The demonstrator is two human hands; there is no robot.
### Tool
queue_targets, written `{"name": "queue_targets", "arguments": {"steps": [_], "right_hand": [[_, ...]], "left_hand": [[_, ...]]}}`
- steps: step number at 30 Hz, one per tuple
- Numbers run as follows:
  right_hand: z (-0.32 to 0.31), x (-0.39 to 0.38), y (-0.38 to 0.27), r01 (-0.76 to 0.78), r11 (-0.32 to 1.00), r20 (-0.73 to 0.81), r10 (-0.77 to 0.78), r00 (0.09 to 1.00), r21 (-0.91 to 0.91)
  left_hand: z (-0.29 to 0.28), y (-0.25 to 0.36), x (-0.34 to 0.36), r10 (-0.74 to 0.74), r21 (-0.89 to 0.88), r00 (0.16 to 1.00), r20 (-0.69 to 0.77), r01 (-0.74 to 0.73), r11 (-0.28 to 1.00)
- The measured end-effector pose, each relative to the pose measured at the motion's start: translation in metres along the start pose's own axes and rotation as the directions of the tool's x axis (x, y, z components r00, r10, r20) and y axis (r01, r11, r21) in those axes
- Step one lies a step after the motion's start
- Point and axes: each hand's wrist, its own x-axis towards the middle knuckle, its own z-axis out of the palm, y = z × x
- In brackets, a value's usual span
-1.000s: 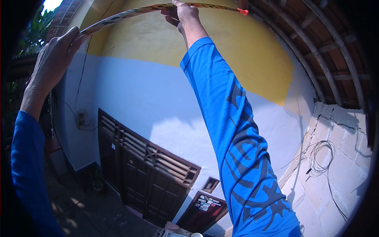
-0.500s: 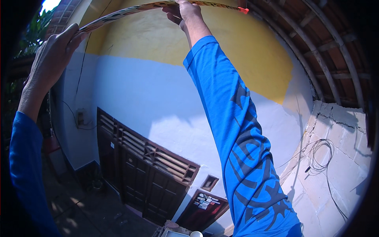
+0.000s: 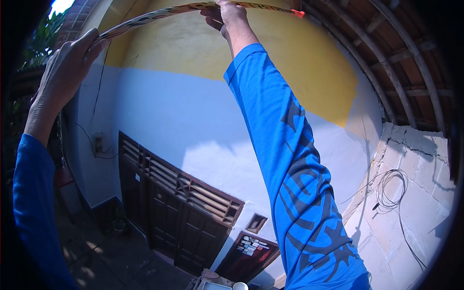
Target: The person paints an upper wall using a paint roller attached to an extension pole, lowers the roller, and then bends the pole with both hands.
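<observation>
A long thin pole (image 3: 159, 16) with a multicoloured pattern stretches across the top of the view, its curve likely bent by the lens. Its right end has an orange-red tip (image 3: 298, 14). At the upper left my left hand (image 3: 69, 69) is closed around the pole's lower left part. Raised high near the top middle, my right hand (image 3: 231, 18) grips the pole farther along, with some fingers apart from it. Both arms are lifted in blue sleeves. Behind the pole rises a wall, yellow above (image 3: 290, 67) and pale blue-white below (image 3: 159, 106).
Dark wooden doors (image 3: 181, 222) with a slatted vent stand below. On the right, a coil of wire (image 3: 390, 191) hangs against a pale block wall (image 3: 420, 159), under a tiled roof with wooden beams (image 3: 408, 36). A white cup-like container (image 3: 240, 286) shows at the bottom edge.
My left hand and forearm have shifted very slightly to the right. The right hand and the pole look almost unchanged.
</observation>
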Motion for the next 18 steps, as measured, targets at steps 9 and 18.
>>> {"name": "queue_targets", "arguments": {"steps": [9,18], "right_hand": [[0.017,-0.032,0.006,0.051,0.998,-0.051,-0.05,0.997,0.022],[0.003,-0.024,0.009,0.054,0.998,0.011,-0.055,0.998,0.03]], "left_hand": [[0.01,-0.013,-0.02,0.006,0.012,0.998,-0.061,-0.006,1.0],[0.006,0.001,-0.013,-0.105,-0.023,0.988,0.117,0.108,0.994]]}}
